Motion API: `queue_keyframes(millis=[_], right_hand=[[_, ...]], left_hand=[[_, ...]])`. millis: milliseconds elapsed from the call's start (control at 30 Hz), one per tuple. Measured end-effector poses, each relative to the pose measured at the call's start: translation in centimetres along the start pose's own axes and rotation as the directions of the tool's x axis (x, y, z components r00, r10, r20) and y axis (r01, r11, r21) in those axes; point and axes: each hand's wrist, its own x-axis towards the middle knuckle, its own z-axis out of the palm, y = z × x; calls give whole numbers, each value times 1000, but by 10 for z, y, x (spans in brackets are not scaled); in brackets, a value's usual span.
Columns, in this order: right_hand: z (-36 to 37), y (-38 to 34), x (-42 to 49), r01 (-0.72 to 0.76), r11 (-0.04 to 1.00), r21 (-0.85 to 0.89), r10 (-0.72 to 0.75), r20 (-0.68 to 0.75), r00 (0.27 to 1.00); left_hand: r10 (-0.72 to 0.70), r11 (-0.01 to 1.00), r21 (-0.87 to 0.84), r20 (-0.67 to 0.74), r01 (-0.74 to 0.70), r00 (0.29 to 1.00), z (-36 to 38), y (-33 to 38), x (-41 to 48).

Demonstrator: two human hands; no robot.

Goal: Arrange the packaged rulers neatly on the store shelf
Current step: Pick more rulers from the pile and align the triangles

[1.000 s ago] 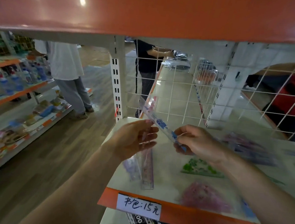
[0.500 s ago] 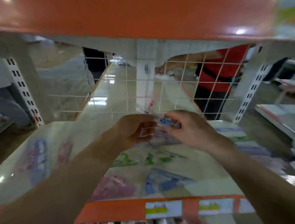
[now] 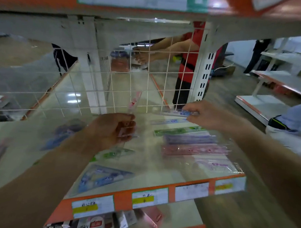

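Two bare hands reach over the store shelf. The left hand, fingers curled, grips the lower end of a pink packaged ruler, which stands nearly upright with its tip leaning toward the wire grid. The right hand pinches one end of a blue packaged ruler, held level and crosswise above the back of a row of shelved rulers.

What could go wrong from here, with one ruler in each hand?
1. The right hand pinches the blue ruler by one end only, so it may land askew on the row of rulers.
2. The pink ruler in the left hand points up toward the wire grid and could catch in it.
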Motion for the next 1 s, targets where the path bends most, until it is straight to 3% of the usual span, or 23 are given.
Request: queue_keyframes(millis=[300, 567, 667, 733, 800, 867, 933, 1000], right_hand=[[28, 17, 48, 6, 961, -278, 18, 84, 996], [49, 23, 74, 46, 963, -267, 0, 170, 985], [32, 18, 66, 56, 994, -92, -40, 160, 986], [17, 12, 56, 91, 991, 95, -96, 48, 994], [2, 3, 41, 133, 946, 295, -120, -60, 991], [-10, -3, 26, 123, 873, 472, -109, -57, 992], [-15, -2, 12, 116, 861, 496, -119, -27, 993], [-16, 3, 0, 175, 920, 352, -174, -35, 984]], left_hand=[[5, 999, 45, -99, 0, 995, 13, -11, -4], [43, 995, 92, -167, -28, 985, 20, -10, -9], [67, 991, 129, -169, -46, 983, 26, -8, -7], [82, 985, 161, -171, -54, 982, 32, -7, -4], [96, 971, 233, -170, -55, 981, 41, -8, 1], [106, 939, 339, -144, -51, 984, 51, -10, 5], [100, 898, 436, -91, -51, 991, 63, -14, 8], [93, 863, 501, -41, -60, 995, 74, -17, 10]])
